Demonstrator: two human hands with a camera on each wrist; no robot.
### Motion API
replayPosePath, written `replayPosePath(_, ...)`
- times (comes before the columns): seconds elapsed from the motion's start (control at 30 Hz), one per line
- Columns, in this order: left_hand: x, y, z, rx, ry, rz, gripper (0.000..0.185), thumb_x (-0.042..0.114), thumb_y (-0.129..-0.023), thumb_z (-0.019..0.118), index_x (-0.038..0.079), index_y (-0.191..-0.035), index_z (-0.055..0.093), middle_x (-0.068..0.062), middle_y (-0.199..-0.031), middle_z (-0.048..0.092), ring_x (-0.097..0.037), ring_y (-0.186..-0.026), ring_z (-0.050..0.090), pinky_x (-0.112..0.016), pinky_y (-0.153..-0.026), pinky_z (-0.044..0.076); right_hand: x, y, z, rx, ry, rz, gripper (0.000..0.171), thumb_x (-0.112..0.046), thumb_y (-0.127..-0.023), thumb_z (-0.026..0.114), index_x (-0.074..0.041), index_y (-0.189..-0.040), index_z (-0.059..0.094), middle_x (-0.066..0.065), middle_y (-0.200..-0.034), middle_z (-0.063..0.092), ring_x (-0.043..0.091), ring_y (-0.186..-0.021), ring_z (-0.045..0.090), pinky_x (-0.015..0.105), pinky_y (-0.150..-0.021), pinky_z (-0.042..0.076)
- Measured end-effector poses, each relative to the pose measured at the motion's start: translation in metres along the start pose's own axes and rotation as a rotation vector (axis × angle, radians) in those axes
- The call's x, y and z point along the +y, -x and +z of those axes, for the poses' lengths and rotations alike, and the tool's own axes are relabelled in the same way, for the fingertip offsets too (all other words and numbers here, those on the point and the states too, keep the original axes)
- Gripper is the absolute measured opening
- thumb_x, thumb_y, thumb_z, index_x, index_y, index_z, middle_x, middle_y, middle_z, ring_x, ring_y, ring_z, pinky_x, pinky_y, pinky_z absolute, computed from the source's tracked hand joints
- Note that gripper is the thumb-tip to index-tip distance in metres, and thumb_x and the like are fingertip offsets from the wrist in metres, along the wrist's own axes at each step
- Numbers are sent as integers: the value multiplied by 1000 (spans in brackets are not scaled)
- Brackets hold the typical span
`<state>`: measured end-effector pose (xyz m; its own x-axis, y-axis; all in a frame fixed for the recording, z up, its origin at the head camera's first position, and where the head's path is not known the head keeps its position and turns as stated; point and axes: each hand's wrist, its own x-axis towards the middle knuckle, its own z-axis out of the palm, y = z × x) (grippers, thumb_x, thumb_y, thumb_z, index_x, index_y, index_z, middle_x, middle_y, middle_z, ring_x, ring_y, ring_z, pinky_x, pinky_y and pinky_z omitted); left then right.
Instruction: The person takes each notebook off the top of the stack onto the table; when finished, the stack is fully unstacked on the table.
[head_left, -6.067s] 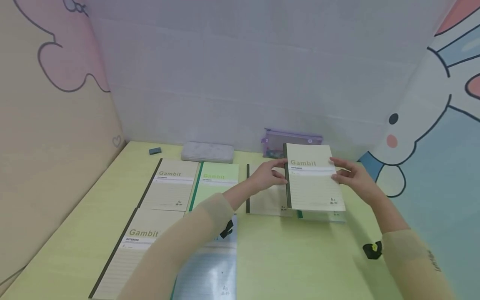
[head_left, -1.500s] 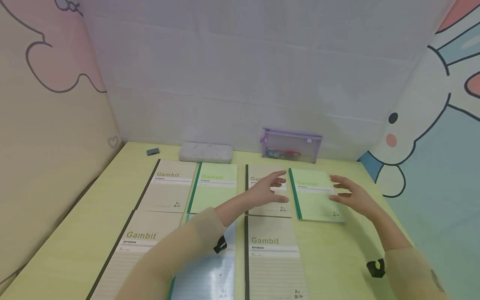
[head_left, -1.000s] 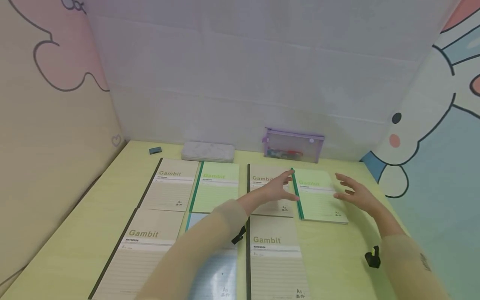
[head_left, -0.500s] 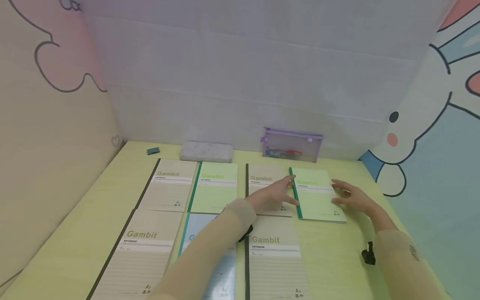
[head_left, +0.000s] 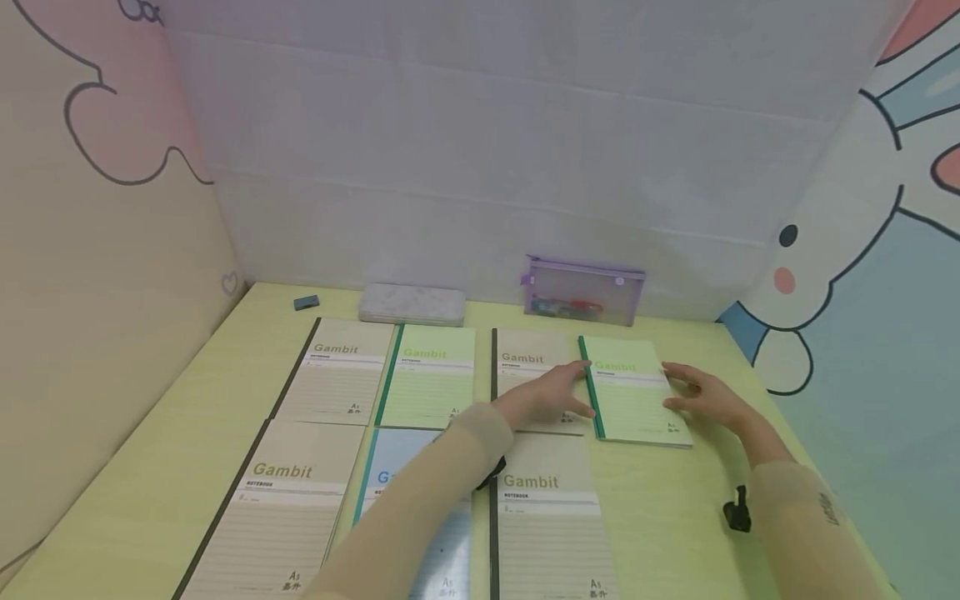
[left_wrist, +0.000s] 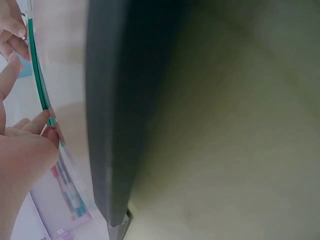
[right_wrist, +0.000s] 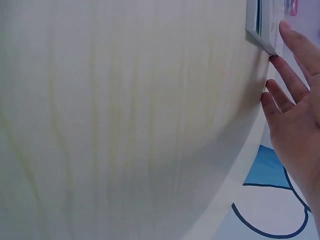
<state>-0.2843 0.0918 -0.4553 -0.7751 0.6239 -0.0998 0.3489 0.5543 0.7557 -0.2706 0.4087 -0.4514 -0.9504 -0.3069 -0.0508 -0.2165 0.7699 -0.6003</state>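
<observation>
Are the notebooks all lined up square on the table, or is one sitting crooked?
One is slightly off: the green notebook at far right, between the left hand and right hand, lies a bit skewed and lower than its beige neighbour. The other notebooks look square.

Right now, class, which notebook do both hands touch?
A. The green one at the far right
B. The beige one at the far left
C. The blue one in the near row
A: the left hand and right hand rest at the sides of the green notebook.
</observation>
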Motion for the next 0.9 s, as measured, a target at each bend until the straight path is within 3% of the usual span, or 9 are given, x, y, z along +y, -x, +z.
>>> replayPosePath(0.33, 1, 3, -1, -3, 76, 31, 94, 34, -79, 75, 23, -152, 16, 1, -153, 30, -17, -141, 25, -35, -116, 20, -4, 2, -2, 6, -50, -2, 77, -31, -87, 68, -2, -147, 28, 28, -146, 32, 51, -132, 28, 64, -104, 25)
replayPosePath(0.47, 2, 1, -3, 10, 97, 47, 93, 33, -79, 75, 22, -152, 18, -2, -152, 31, -19, -140, 28, -37, -115, 23, -4, 4, -4, 19, -86, -11, 74, -28, -89, 66, -3, -147, 28, 27, -145, 34, 48, -128, 37, 60, -103, 32)
replayPosePath(0.63, 1, 1, -4, 13, 166, 71, 92, 30, -79, 76, 21, -151, 19, -4, -152, 31, -19, -138, 32, -34, -112, 29, -3, 5, -6, 42, -123, -11, 71, -26, -90, 65, -5, -147, 29, 27, -144, 37, 42, -120, 49, 29, -90, 48)
replayPosePath(0.73, 2, 2, -4, 4, 266, 80, 91, 24, -81, 75, 21, -152, 18, -5, -153, 30, -20, -134, 40, -31, -105, 40, -3, 7, -7, 51, -181, -3, 72, -23, -89, 66, -6, -148, 27, 27, -145, 35, 28, -113, 56, 17, -81, 49)
replayPosePath(0.9, 7, 6, -4, 16, 394, 69, 88, 14, -82, 74, 21, -151, 21, -5, -153, 29, -20, -126, 49, -27, -91, 50, -8, 10, -7, 61, -301, -13, 72, -16, -89, 66, -5, -148, 25, 29, -145, 31, -1, -99, 54, 19, -77, 53)
